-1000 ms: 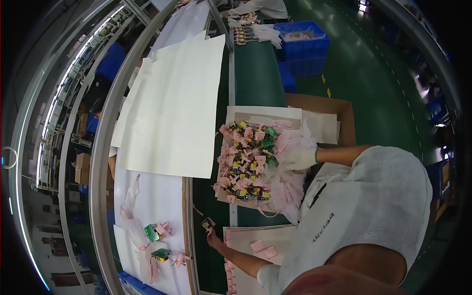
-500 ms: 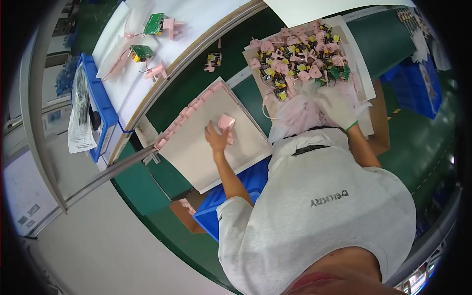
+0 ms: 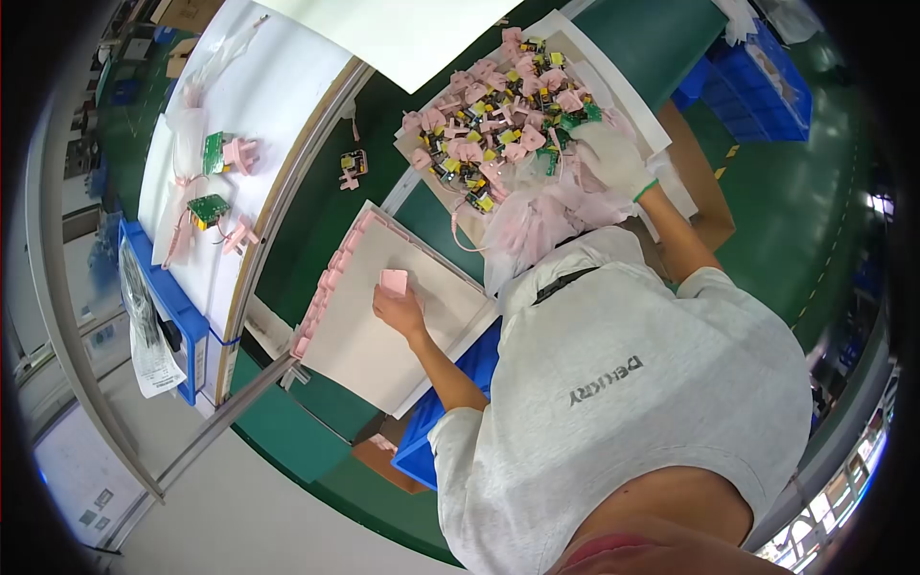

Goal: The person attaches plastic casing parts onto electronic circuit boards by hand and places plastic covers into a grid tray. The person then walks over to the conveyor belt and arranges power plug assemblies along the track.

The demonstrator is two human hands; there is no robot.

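My left hand (image 3: pixel 399 311) is closed around a small pink plastic casing (image 3: pixel 393 281), its open, box-like side facing up. It is over a flat cardboard-coloured tray (image 3: pixel 379 350), which has a row of pink casings (image 3: pixel 331 278) along its far left edge. My right hand (image 3: pixel 615 160), in a white glove with a green cuff, rests at the near right side of a heap of pink plug parts with wired circuit boards (image 3: pixel 498 120). Green circuit boards (image 3: pixel 561 129) lie by its fingertips. The glove and the heap hide whether those fingers grip anything.
Pinkish bundled wires or film (image 3: pixel 546 216) hang over the heap's near edge. A single plug assembly (image 3: pixel 353 168) lies on the green surface. Two circuit boards with plugs (image 3: pixel 211 153) are on the white bench at left. A blue bin (image 3: pixel 417 450) and a cardboard box (image 3: pixel 709 182) stand close by.
My left hand has gone from open fingers beside the pink casing to closed around it. My right hand has moved slightly further over the heap. The whole view has shifted.
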